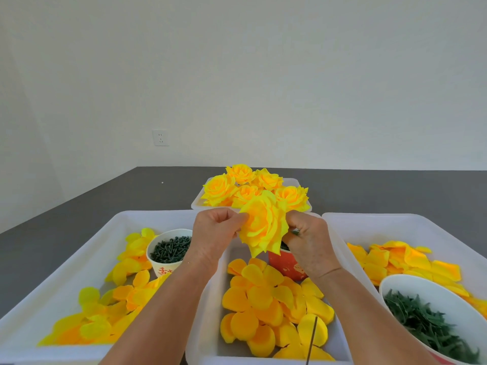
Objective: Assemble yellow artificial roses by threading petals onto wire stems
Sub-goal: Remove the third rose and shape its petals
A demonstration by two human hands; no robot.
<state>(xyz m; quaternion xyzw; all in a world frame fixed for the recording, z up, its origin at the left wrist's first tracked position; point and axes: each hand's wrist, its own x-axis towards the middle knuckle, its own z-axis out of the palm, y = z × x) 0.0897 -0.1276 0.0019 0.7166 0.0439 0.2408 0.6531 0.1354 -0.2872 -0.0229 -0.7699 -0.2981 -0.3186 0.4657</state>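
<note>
The white paper cup (pixel 168 252) in the left tray bears red Chinese characters low on its side; the first looks like "舌", the rest is cut off. The red cup (pixel 286 264) carries a pale mark too blurred to read.

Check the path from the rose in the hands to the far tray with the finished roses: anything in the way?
Nothing visible blocks it. The rose is held up between the left hand and right hand, above the tray rims. The far tray lies straight ahead. The finished roses fill most of it, so free space looks tight.
</note>
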